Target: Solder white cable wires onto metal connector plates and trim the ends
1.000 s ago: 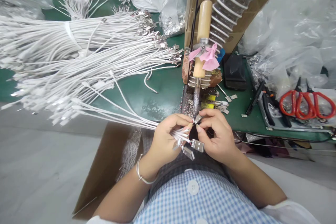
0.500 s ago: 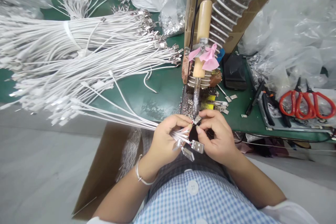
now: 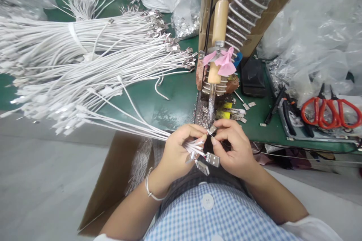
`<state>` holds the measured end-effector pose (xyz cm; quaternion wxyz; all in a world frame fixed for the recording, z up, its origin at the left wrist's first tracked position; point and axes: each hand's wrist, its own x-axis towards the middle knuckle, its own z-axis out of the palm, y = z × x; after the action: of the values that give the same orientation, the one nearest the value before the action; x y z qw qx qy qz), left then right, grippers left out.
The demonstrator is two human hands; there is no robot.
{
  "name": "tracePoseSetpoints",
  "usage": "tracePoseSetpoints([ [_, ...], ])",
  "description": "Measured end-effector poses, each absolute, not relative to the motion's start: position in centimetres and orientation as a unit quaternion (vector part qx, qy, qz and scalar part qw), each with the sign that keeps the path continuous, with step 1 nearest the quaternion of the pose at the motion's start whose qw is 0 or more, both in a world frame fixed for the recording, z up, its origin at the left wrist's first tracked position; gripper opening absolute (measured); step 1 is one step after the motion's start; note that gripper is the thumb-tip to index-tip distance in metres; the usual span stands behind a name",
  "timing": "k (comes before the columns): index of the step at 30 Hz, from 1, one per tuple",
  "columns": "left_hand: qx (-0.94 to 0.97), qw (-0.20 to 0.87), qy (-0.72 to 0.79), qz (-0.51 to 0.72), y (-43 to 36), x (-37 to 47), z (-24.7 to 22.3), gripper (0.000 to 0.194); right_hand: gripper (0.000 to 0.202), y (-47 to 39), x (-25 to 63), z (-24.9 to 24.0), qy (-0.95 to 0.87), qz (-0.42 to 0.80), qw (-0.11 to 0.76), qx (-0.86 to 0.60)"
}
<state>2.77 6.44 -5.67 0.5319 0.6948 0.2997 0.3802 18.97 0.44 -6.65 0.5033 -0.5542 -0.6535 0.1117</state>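
My left hand [image 3: 179, 150] is closed round several white cables [image 3: 147, 130], with USB plugs [image 3: 212, 159] sticking out on its right side. Between my two hands, a small metal USB plug [image 3: 212, 130] is pinched by the fingertips of my right hand [image 3: 234, 147], against a cable end at my left thumb and index finger. Just above that plug is the tip of a soldering iron [image 3: 216, 45] with a wooden handle, which points down and has a pink ribbon [image 3: 223, 61] tied on it.
Bundles of white cables [image 3: 85, 52] cover the green table [image 3: 135, 101] on the left. A ribbed hose [image 3: 249, 3] rises behind the iron. To the right are a black box [image 3: 252, 77], red-handled cutters [image 3: 329, 113] and plastic bags [image 3: 319, 34]. A cardboard box [image 3: 104, 180] stands below the table.
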Motion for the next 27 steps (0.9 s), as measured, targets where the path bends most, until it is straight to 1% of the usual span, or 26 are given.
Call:
tracePoseSetpoints([
  [5, 0.721, 0.522, 0.277, 0.362, 6.1, 2.2, -5.6, 0.01, 0.007, -0.5, 19.0, -6.6, -0.659, 0.135, 0.502, -0.543],
  [9, 0.739, 0.516, 0.262, 0.345, 5.9, 1.6, -5.4, 0.015, 0.009, -1.4, 19.1, -7.0, -0.632, 0.198, 0.517, -0.542],
  [13, 0.758, 0.514, 0.233, 0.326, 5.8, 1.0, -5.4, 0.016, 0.01, -2.1, 19.1, -7.5, -0.545, 0.324, 0.55, -0.544],
  [16, 0.77, 0.507, 0.224, 0.316, 5.7, 0.5, -5.5, 0.015, 0.012, -2.3, 18.8, -7.5, -0.503, 0.44, 0.535, -0.517],
  [18, 0.78, 0.495, 0.223, 0.311, 5.6, 0.2, -5.6, 0.015, 0.006, -2.3, 18.6, -7.4, -0.484, 0.49, 0.531, -0.493],
  [21, 0.798, 0.484, 0.213, 0.289, 5.8, -0.2, -5.5, 0.016, 0.003, -2.2, 18.2, -7.2, -0.455, 0.523, 0.546, -0.47],
  [27, 0.799, 0.497, 0.197, 0.275, 6.2, -0.1, -4.8, 0.014, 0.006, -2.3, 18.1, -6.9, -0.411, 0.557, 0.557, -0.458],
])
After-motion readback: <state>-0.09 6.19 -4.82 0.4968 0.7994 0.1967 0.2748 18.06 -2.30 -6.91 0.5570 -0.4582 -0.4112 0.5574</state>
